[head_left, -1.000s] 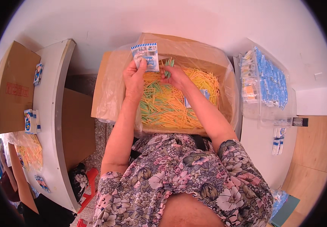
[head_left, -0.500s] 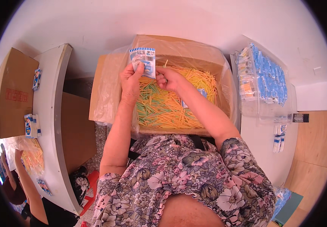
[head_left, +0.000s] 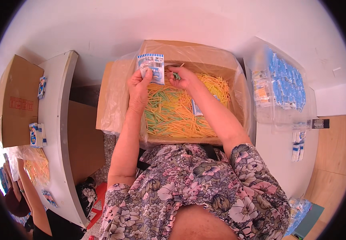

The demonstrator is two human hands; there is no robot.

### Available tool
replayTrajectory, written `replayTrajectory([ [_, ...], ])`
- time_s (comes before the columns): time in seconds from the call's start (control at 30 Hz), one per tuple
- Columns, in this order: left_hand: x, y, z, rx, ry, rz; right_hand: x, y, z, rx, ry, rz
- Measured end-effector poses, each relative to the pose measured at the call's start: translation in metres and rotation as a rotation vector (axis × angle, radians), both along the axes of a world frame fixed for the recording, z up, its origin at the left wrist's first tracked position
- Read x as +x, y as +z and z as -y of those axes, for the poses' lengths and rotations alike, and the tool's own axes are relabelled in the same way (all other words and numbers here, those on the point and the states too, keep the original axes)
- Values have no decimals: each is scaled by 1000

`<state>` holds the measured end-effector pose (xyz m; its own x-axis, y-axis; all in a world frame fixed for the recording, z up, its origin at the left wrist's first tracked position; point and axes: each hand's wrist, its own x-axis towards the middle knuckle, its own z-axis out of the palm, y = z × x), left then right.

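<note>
A: Item one, the cardboard box [head_left: 221, 70], lined with clear plastic. Contents?

B: Thin sticks [head_left: 173, 116], yellow, orange and some green, loose in a heap; too many to count. One small packet [head_left: 197, 108] lies among them, under the right forearm.

A: Hands?

B: Two, both over the box's far end. The left hand [head_left: 139, 86] pinches one blue-and-white packet [head_left: 151, 69] by its lower edge between thumb and fingers, upright above the sticks, likely so its mouth faces the other hand. The right hand [head_left: 181, 77] is just beside it, fingertips pressed together on a few sticks [head_left: 177, 73], one tip poking up; I'd judge they are gathered that way to slide in together.

A: Right of the box?

B: One clear bag of packets [head_left: 281, 88] on a white table [head_left: 277, 156], uncounted, plus a few loose ones nearer.

A: Left?

B: A second, closed carton [head_left: 15, 102] on another table, three or four packets about it.
</note>
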<state>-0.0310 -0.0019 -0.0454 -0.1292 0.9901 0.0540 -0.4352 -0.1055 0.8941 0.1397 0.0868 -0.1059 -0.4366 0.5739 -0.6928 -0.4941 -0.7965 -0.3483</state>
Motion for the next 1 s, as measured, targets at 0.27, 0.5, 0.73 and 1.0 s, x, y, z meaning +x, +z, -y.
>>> replayTrajectory([
  [0.27, -3, 0, 2, -116, -195, -19, -4, 58, 60, 509, 19, 287],
  [0.5, 7, 5, 12, -160, -708, -221, -3, 59, 85, 728, -101, 203],
  [0.73, 9, -10, 16, 59, -730, -391, 1, 41, 95, 1012, 24, 400],
  [1.0, 11, -9, 18, 165, -552, -455, 28, 64, 106, 1108, 66, 706],
])
